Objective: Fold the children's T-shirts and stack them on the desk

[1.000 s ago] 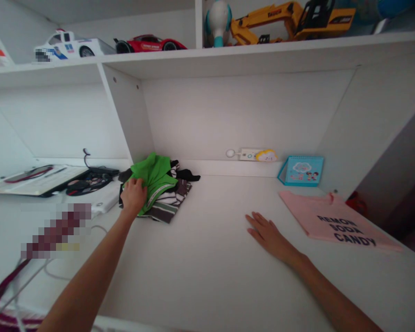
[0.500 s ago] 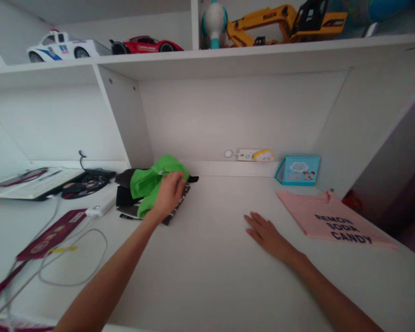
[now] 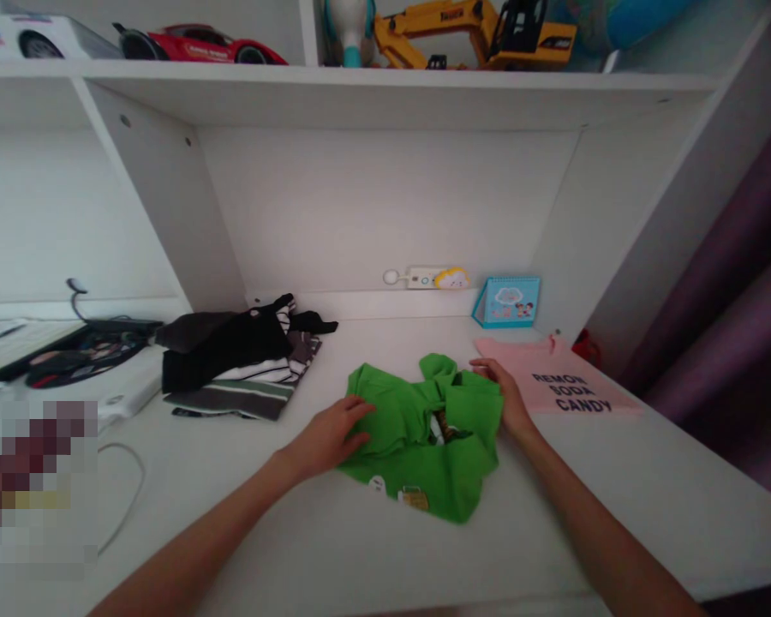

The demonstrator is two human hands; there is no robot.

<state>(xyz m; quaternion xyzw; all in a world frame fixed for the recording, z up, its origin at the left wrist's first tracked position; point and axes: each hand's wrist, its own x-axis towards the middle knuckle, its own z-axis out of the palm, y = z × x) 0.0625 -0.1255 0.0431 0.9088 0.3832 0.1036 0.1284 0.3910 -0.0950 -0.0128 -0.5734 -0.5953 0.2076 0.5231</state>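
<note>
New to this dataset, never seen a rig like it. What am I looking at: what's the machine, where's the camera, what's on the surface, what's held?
No machine and no robot grip: just a person's two bare hands. Every picture comes from one camera worn on the head, looking forward and down.

On the white desk, a crumpled green garment lies between the hands. The left hand rests open on its left edge; the right hand touches its right edge, and whether it pinches the cloth is hard to tell.

To the left is a pile of dark clothes; to the right, a flat pink shirt with lettering. A blue desk calendar stands at the back.
</note>
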